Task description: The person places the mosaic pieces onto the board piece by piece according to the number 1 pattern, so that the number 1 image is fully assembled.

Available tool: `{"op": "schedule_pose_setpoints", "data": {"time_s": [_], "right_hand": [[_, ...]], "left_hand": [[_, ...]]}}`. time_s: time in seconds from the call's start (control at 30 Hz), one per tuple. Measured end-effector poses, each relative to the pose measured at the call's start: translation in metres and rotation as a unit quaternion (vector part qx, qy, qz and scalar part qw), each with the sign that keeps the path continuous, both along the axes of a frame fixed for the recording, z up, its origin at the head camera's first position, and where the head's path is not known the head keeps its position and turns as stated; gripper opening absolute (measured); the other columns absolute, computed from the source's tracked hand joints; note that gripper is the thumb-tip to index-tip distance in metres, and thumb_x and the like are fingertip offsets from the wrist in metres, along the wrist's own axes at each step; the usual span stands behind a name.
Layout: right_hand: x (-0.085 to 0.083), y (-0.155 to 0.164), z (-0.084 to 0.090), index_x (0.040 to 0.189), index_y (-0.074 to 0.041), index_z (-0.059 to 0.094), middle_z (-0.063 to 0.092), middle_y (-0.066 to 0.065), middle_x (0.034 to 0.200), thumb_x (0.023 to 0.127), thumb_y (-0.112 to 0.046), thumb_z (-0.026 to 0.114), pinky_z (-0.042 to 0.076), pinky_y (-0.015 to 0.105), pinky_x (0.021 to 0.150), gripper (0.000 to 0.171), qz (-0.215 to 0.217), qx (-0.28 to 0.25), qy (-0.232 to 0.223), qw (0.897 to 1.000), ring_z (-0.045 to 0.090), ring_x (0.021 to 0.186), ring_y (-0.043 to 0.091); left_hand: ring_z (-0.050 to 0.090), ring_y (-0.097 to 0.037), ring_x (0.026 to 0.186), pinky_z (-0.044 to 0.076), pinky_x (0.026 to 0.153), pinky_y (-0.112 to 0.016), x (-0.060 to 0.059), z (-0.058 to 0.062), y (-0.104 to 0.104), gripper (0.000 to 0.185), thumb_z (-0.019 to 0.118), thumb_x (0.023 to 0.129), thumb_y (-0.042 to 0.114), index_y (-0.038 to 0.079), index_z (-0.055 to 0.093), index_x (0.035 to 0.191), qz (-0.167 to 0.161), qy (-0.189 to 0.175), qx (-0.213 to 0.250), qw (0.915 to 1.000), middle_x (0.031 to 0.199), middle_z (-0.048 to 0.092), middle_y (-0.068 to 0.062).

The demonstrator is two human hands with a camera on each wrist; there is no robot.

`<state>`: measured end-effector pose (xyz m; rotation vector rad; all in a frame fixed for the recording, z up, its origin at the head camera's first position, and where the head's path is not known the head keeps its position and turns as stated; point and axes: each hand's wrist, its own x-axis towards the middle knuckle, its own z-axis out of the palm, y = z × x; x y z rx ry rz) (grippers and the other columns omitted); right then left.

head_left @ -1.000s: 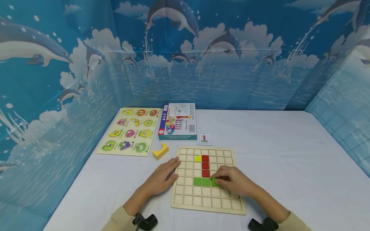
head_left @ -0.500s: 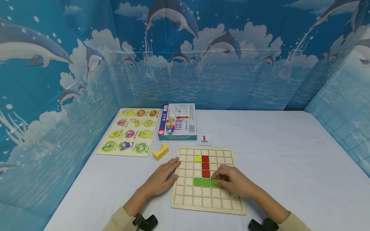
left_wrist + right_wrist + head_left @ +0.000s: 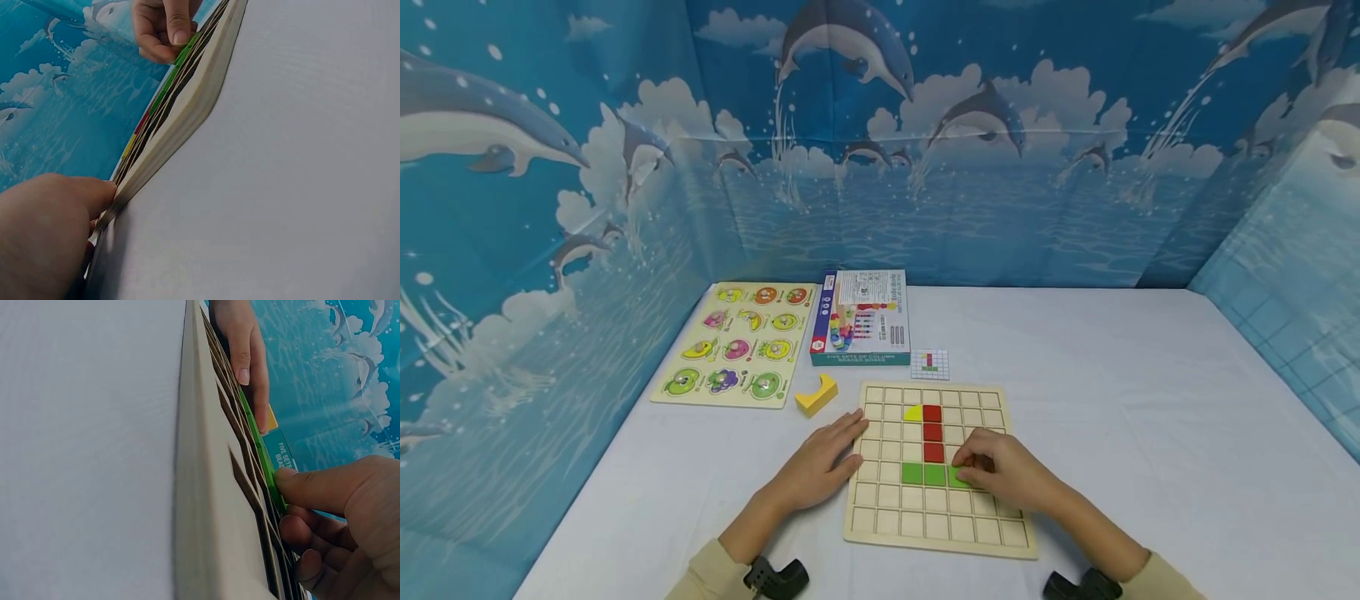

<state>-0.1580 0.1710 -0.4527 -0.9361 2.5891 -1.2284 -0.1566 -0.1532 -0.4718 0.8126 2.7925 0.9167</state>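
Observation:
A wooden grid board point(image 3: 887, 522) lies flat on the white table. Set in its squares are a column of red tiles point(image 3: 933, 432), a small yellow tile point(image 3: 914, 413) beside the top red one, and a row of green tiles point(image 3: 912, 473). My left hand point(image 3: 820, 462) rests along the board's left edge, fingers extended. With thumb and curled fingers, my right hand point(image 3: 1011, 471) holds the rightmost green tile point(image 3: 956, 477) at its square, partly covering it. In the right wrist view the thumb presses on the green tile's point(image 3: 279, 495) end.
Behind the board lies a small pattern card point(image 3: 930, 364) with a red and green design. A yellow arched block point(image 3: 817, 394) sits left of the card, near a fruit puzzle board point(image 3: 730, 333) and a box point(image 3: 868, 325). A dolphin-print curtain surrounds the table.
My right index finger has drawn back slightly to the right over the green tile, uncovering a little more around it. The left hand and board have stayed in place.

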Motion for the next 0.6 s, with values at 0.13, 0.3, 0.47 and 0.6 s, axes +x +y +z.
{"op": "schedule_pose_setpoints", "data": {"time_s": [0.13,0.3,0.47,0.6], "right_hand": [[-0.0006,0.0004,-0.0011,0.094,-0.016,0.070,0.056,-0.012,0.085,0.089,-0.014,0.073,0.046,0.022,0.058,0.006,0.001,0.006,0.006,1.000,0.051,0.070,0.003],[-0.0007,0.0004,-0.0011,0.094,-0.015,0.070,0.057,-0.012,0.085,0.089,-0.013,0.072,0.047,0.022,0.058,0.007,0.003,0.006,0.005,1.000,0.051,0.070,0.003],[-0.0005,0.0008,0.0000,0.094,-0.016,0.069,0.057,-0.013,0.084,0.089,-0.015,0.072,0.047,0.022,0.058,0.006,0.002,0.006,0.003,1.000,0.051,0.070,0.004],[0.0002,0.0023,0.0013,0.094,-0.017,0.069,0.059,-0.012,0.084,0.090,-0.018,0.072,0.048,0.023,0.059,0.004,-0.005,-0.005,-0.005,1.000,0.053,0.072,0.005]], "left_hand": [[0.022,-0.023,0.146,0.022,0.116,-0.048,0.0004,0.0009,-0.0001,0.054,0.047,0.103,0.031,0.008,0.037,0.151,-0.003,0.003,0.003,1.0000,0.159,0.028,-0.005],[0.021,-0.021,0.146,0.021,0.116,-0.047,0.0000,0.0016,0.0001,0.054,0.046,0.103,0.032,0.009,0.036,0.151,-0.001,-0.004,0.002,1.0000,0.159,0.026,-0.003],[0.019,-0.019,0.146,0.019,0.117,-0.045,0.0007,0.0020,0.0001,0.055,0.046,0.103,0.033,0.011,0.035,0.152,0.002,-0.012,-0.001,0.9999,0.160,0.025,-0.001],[0.021,-0.021,0.146,0.020,0.117,-0.047,0.0011,0.0020,-0.0002,0.055,0.046,0.103,0.033,0.010,0.035,0.152,0.000,-0.009,0.001,1.0000,0.160,0.026,-0.003]]}}
